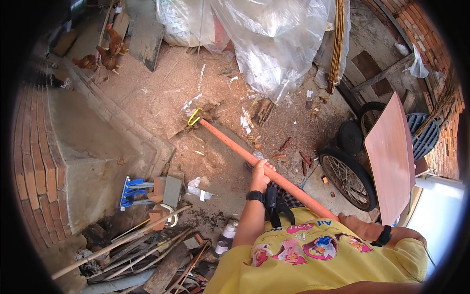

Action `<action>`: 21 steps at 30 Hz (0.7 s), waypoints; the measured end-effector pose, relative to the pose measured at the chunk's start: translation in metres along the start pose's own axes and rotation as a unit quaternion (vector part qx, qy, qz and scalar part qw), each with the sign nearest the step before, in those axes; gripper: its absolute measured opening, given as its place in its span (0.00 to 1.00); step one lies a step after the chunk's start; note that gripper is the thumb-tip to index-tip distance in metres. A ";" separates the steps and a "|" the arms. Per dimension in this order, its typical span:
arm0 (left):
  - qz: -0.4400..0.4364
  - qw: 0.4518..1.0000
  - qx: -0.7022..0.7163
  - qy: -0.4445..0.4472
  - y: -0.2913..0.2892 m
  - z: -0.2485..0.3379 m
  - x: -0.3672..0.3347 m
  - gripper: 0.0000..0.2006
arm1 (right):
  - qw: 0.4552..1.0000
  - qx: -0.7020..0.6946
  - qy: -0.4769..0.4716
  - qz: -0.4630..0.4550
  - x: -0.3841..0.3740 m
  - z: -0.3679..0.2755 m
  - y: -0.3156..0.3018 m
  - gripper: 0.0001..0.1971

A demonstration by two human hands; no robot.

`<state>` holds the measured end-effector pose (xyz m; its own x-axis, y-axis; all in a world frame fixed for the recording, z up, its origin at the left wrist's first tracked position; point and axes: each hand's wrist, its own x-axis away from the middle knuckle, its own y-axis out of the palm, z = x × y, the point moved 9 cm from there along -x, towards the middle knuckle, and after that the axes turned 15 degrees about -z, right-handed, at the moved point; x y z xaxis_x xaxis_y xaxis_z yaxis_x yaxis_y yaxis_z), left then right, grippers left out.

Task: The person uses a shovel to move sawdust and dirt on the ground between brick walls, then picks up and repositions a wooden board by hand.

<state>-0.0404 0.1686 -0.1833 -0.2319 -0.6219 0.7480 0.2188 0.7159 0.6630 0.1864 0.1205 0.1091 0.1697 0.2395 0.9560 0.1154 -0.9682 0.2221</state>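
1 yellow shirt point(293, 267); left fingers point(268, 165), right hand point(349, 222) on 1 orange pole point(298, 192).

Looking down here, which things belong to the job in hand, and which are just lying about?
Belong, apparently:
long orange pole, gripped by the left hand and right hand
loose brown debris around its far end

Just lying about, apparently:
spoked wheel
reddish-brown board
clear plastic sheeting
heap of planks

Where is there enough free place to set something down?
The widest patch is the strewn brown ground between the chickens, the plastic sheeting and the yellow loop, with few scraps. A smaller one lies between the orange pole and the white scraps. Crowded: stick pile, lower left, and around the spoked wheel, right.
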 end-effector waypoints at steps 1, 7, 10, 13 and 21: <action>-0.007 1.000 0.014 0.001 0.006 -0.003 -0.001 0.09 | 1.000 -0.001 0.000 0.000 0.007 0.003 0.003 0.20; 0.010 1.000 0.000 0.026 -0.017 0.005 0.001 0.09 | 0.997 0.003 0.071 -0.006 0.046 0.023 0.014 0.22; 0.041 0.999 0.006 0.026 -0.032 0.003 0.006 0.10 | 0.995 0.028 0.096 -0.003 0.074 0.023 0.017 0.22; 0.049 0.998 0.032 0.008 -0.052 -0.012 0.010 0.10 | 0.993 0.033 0.104 0.033 0.090 0.044 0.041 0.19; 0.105 0.994 0.012 -0.037 -0.103 -0.025 0.019 0.10 | 0.972 0.004 0.203 0.119 0.132 0.084 0.097 0.16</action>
<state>-0.0433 0.0749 -0.2368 -0.2533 -0.4330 0.8651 0.2472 0.8356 0.4906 0.3027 0.0644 0.2408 -0.2071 -0.0402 0.9775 0.1280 -0.9917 -0.0137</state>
